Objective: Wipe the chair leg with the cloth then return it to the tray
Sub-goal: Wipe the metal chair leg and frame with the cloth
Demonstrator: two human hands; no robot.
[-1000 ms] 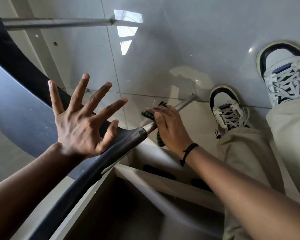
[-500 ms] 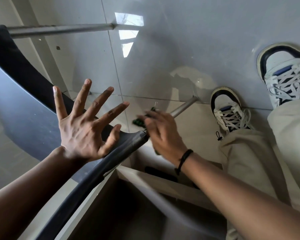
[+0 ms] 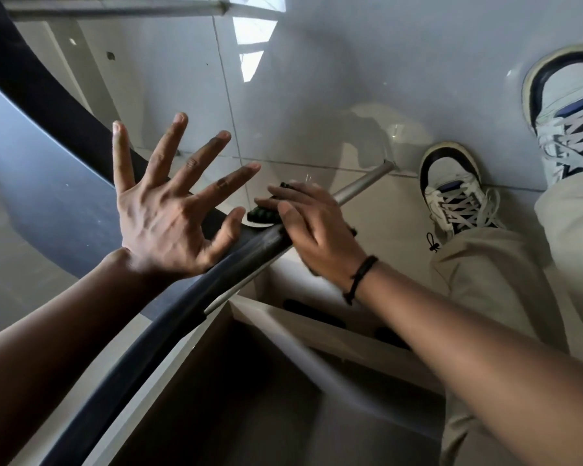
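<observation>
A metal chair leg (image 3: 364,184) slants down from the dark chair seat (image 3: 31,183) to the tiled floor. My right hand (image 3: 312,223) wraps a dark green and black cloth (image 3: 265,214) around the top of that leg, just below the seat's edge; most of the cloth is hidden under my fingers. My left hand (image 3: 169,210) rests its palm on the seat's black rim, fingers spread wide and holding nothing.
A second metal leg (image 3: 115,10) runs along the top of the view. A pale box-like tray wall (image 3: 320,326) stands below my right wrist. Two white and black sneakers (image 3: 451,190) and beige trousers (image 3: 505,284) fill the right side on glossy grey tiles.
My right hand has slid the cloth up the leg toward the seat. My left hand has stayed spread on the seat rim.
</observation>
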